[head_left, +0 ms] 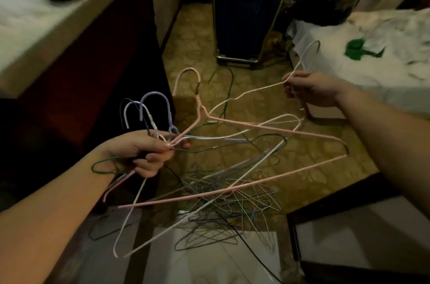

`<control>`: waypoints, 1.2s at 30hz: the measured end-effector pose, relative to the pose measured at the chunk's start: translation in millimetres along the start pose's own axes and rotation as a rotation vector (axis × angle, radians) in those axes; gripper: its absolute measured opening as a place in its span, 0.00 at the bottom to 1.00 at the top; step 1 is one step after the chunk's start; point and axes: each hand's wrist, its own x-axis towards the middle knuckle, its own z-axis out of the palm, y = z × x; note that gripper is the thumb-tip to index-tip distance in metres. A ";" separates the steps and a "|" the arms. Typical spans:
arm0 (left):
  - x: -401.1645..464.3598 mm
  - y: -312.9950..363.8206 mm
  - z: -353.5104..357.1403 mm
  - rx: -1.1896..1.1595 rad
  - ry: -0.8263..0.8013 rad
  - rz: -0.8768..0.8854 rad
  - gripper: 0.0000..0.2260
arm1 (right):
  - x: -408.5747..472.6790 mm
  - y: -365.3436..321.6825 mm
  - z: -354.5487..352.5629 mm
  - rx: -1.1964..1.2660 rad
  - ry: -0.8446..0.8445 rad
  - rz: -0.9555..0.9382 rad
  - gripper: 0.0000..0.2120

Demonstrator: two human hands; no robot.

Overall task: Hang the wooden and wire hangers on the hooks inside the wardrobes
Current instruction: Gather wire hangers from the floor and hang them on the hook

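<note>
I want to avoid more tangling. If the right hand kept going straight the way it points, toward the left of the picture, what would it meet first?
Probably the pink hanger held in the left hand; the right hand grips a white hanger. Depth is unclear.

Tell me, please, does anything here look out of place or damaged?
Yes. A tangled pile of wire hangers lies on the floor rather than hanging on hooks. The left hand grips a bunch of hangers splayed at odd angles; the pink hanger has its coating worn near the neck. The right hand pinches a white hanger.

Patterned floor (197, 51): tangled wire hangers (232, 202), dark cart (249, 16).
</note>
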 end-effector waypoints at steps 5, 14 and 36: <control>-26.6 10.6 19.0 0.142 0.105 -0.109 0.15 | -14.5 -47.0 16.1 -0.178 -0.036 -0.010 0.08; -66.3 -6.7 61.7 0.387 0.464 -0.235 0.16 | -41.9 -74.1 39.1 -0.337 -0.051 -0.059 0.07; -137.6 -245.2 196.5 0.287 1.249 0.026 0.12 | -118.2 -53.2 169.9 -0.690 -0.109 -0.309 0.15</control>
